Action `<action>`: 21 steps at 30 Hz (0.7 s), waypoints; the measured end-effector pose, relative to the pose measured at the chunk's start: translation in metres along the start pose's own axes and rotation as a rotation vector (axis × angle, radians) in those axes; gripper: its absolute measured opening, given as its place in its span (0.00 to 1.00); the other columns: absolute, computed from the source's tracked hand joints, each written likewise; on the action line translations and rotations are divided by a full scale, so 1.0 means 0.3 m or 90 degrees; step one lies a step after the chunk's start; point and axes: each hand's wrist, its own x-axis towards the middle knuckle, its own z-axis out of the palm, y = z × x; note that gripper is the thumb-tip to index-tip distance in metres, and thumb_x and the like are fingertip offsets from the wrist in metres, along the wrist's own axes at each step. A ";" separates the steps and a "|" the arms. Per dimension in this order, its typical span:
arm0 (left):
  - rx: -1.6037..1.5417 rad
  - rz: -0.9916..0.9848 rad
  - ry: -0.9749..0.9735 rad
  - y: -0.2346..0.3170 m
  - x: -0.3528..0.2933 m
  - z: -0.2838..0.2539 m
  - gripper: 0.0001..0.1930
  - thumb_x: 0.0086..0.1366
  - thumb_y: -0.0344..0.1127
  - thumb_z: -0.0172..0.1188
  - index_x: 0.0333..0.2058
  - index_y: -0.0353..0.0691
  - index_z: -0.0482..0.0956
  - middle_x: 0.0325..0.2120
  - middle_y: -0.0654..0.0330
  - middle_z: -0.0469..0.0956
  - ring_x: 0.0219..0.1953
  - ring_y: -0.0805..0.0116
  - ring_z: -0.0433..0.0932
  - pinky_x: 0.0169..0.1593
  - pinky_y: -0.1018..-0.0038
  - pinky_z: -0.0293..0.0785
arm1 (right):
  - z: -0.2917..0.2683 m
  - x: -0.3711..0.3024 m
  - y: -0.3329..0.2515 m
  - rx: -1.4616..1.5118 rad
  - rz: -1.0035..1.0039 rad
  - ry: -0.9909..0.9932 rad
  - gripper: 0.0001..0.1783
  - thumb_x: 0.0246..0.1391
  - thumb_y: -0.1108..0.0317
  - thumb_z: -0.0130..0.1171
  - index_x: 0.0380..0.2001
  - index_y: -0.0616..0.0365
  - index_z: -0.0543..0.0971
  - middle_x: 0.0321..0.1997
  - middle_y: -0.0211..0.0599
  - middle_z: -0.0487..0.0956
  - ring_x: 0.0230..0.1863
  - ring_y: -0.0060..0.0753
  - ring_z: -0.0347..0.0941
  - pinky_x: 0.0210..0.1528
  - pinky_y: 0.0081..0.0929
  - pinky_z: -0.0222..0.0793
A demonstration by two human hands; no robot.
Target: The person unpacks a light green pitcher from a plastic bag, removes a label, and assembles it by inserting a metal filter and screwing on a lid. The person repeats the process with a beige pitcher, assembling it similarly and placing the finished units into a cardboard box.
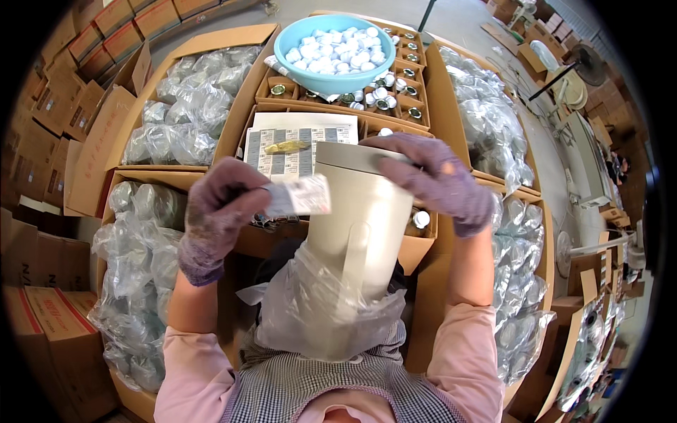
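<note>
A tall beige container [356, 218] with a grey lid [363, 156] stands tilted in my lap. A long rounded shape like a handle runs down its side. A clear plastic bag [324, 310] is gathered round its lower part. My right hand [437, 173], in a worn purple glove, grips the container at its lid. My left hand [220, 208], gloved alike, pinches a small white printed label [305, 196] between thumb and fingers. The label is just left of the container's upper side; I cannot tell whether it touches. Behind it lies a printed sheet [264, 130] of labels bearing a crumpled yellowish piece [287, 146].
A light blue basin [285, 70] full of white caps [335, 51] sits on a divided carton [416, 127] of capped items. Open cartons of plastic-wrapped containers [194, 95] flank me on both sides. Stacked cardboard boxes [60, 317] stand at left; a fan [589, 62] stands at far right.
</note>
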 end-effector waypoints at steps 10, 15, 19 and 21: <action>0.139 -0.184 -0.189 0.051 0.028 0.236 0.06 0.61 0.27 0.66 0.33 0.36 0.77 0.24 0.67 0.74 0.27 0.80 0.71 0.32 0.80 0.69 | 0.067 -0.109 0.042 -0.027 -0.162 0.061 0.20 0.68 0.61 0.47 0.52 0.65 0.77 0.50 0.50 0.80 0.49 0.47 0.77 0.53 0.33 0.72; 0.173 -0.182 -0.222 0.065 0.017 0.275 0.06 0.60 0.28 0.67 0.34 0.37 0.77 0.24 0.67 0.75 0.27 0.80 0.72 0.32 0.80 0.69 | 0.064 -0.147 0.016 0.039 -0.091 0.043 0.24 0.65 0.56 0.52 0.55 0.64 0.76 0.51 0.52 0.80 0.52 0.46 0.77 0.55 0.35 0.71; 0.200 -0.179 -0.224 0.065 0.011 0.284 0.07 0.60 0.29 0.67 0.34 0.36 0.77 0.23 0.66 0.75 0.26 0.79 0.72 0.32 0.80 0.70 | 0.062 -0.159 0.007 0.009 -0.066 0.039 0.31 0.59 0.50 0.61 0.57 0.64 0.76 0.52 0.52 0.80 0.53 0.45 0.77 0.56 0.36 0.71; 0.211 -0.172 -0.222 0.059 0.012 0.277 0.07 0.60 0.29 0.67 0.33 0.36 0.77 0.23 0.66 0.75 0.26 0.79 0.72 0.32 0.80 0.70 | 0.059 -0.162 0.004 -0.030 -0.081 0.034 0.34 0.56 0.50 0.64 0.58 0.64 0.75 0.52 0.51 0.79 0.53 0.44 0.77 0.57 0.36 0.71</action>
